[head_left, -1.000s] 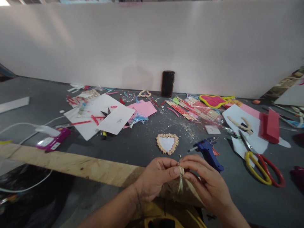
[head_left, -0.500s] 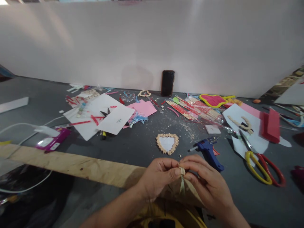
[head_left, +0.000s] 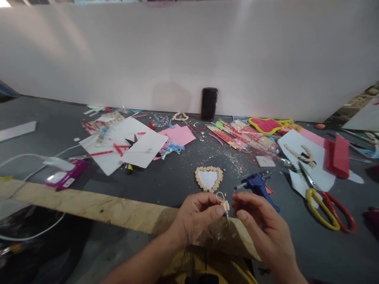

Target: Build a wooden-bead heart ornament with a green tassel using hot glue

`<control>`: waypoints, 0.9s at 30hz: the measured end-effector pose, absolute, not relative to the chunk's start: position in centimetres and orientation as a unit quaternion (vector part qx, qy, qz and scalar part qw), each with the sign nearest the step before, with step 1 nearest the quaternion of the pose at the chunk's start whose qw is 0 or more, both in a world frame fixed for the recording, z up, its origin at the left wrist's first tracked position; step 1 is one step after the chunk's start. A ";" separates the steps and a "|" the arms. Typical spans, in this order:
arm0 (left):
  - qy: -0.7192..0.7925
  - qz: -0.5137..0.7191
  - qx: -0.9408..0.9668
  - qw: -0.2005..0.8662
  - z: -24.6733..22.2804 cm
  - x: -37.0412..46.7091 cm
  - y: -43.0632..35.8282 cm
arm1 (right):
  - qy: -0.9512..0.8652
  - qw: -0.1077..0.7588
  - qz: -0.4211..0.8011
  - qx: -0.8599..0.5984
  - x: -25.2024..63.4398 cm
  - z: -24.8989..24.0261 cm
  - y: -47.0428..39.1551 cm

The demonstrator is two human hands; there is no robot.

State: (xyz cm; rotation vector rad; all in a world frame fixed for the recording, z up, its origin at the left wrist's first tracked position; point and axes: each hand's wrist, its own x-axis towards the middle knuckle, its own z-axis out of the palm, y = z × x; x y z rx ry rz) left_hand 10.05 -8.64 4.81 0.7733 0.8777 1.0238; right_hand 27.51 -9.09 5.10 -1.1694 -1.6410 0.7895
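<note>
Between the thumb and fingers of my left hand (head_left: 201,215) is a small pale tassel (head_left: 225,206), with a thin loop standing up at its top and strands hanging below a cream-coloured knob. My right hand (head_left: 262,225) is just to the right of it, fingers apart and holding nothing. Just beyond my hands a heart-shaped piece (head_left: 196,178) lies flat, white in the middle and edged with small beige bits. A blue glue gun (head_left: 260,189) rests beyond my right hand.
Scissors (head_left: 322,211) with yellow and red handles lie at right, by a red folded piece (head_left: 337,157). A phone (head_left: 209,103) leans on the back wall. White papers (head_left: 145,148) and pink sheets (head_left: 180,135) spread left of centre. A purple power strip (head_left: 66,173) sits at left.
My right hand has let go of the tassel and moved a little to the right, its fingers opening. The tassel's loop now shows above my left fingertips.
</note>
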 end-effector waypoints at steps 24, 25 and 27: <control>0.362 0.504 0.668 0.411 3.7 9.2 -8.2 | -0.756 0.429 0.207 -0.448 26.1 5.6 -10.1; 0.365 0.504 0.669 0.406 3.8 9.1 -8.1 | -0.752 0.431 0.211 -0.452 26.2 5.6 -10.1; 0.372 0.509 0.667 0.397 3.8 9.1 -8.1 | -0.740 0.433 0.220 -0.467 26.2 5.5 -10.1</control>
